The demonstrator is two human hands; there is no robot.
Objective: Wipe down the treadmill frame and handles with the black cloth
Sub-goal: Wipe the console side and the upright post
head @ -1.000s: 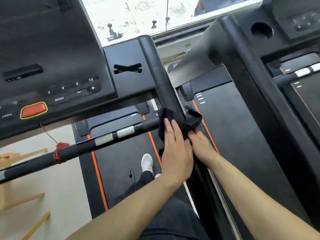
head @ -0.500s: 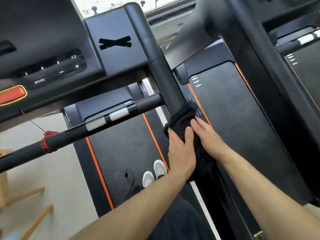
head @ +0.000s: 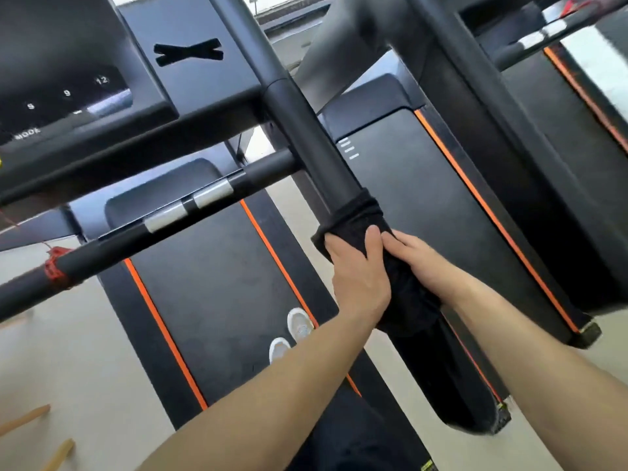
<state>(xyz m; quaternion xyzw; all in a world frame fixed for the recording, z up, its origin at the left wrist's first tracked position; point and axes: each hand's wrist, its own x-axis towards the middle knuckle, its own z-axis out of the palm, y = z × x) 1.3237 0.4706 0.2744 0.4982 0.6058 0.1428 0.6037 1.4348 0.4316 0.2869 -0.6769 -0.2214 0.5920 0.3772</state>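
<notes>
The black cloth (head: 356, 212) is wrapped around the treadmill's right side handle (head: 306, 130), a thick black bar that slopes down toward me. My left hand (head: 360, 277) clasps the cloth from the left side of the bar. My right hand (head: 421, 263) clasps it from the right, fingertips meeting the left thumb. Both hands press the cloth onto the bar below its joint with the front crossbar (head: 142, 229). The cloth's lower part hangs over the bar behind my wrists.
The console (head: 68, 96) with numbered buttons fills the upper left. A red safety cord (head: 52, 266) is tied on the crossbar. The orange-edged running belt (head: 221, 283) lies below with my white shoes (head: 292, 331) on it. A second treadmill (head: 458, 198) stands close on the right.
Both hands slid the cloth down the side handle, from the crossbar joint to a lower stretch of the bar. My view tilted and moved closer.
</notes>
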